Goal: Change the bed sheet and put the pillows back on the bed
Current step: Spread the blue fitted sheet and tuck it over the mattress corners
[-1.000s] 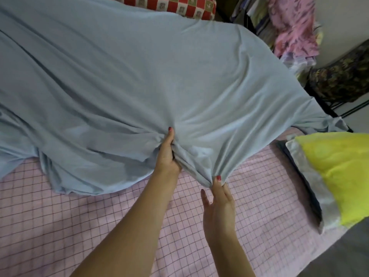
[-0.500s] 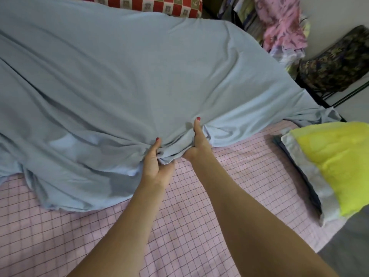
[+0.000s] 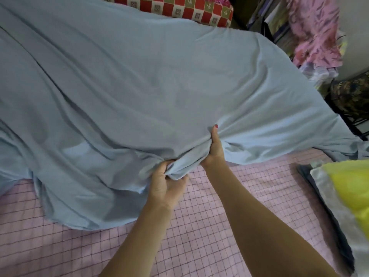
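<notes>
A light blue bed sheet [image 3: 139, 86] billows over the far part of the bed and covers most of it. Beneath it lies a pink checked sheet [image 3: 199, 236] on the mattress, bare in the near part. My left hand [image 3: 167, 184] grips a bunched fold of the blue sheet's near edge. My right hand [image 3: 214, 146] grips the same edge a little farther and to the right, thumb up on the cloth. A yellow pillow [image 3: 351, 192] with a white border lies at the bed's right edge.
A red and white checked pillow or cushion [image 3: 189, 11] shows at the head of the bed. Pink patterned clothes [image 3: 317, 31] hang at the upper right. A dark floral chair or bag [image 3: 351, 96] stands beside the bed on the right.
My right hand reached forward past the left and took hold of the blue sheet's edge farther along. The left hand has slid back along the bunched edge towards me.
</notes>
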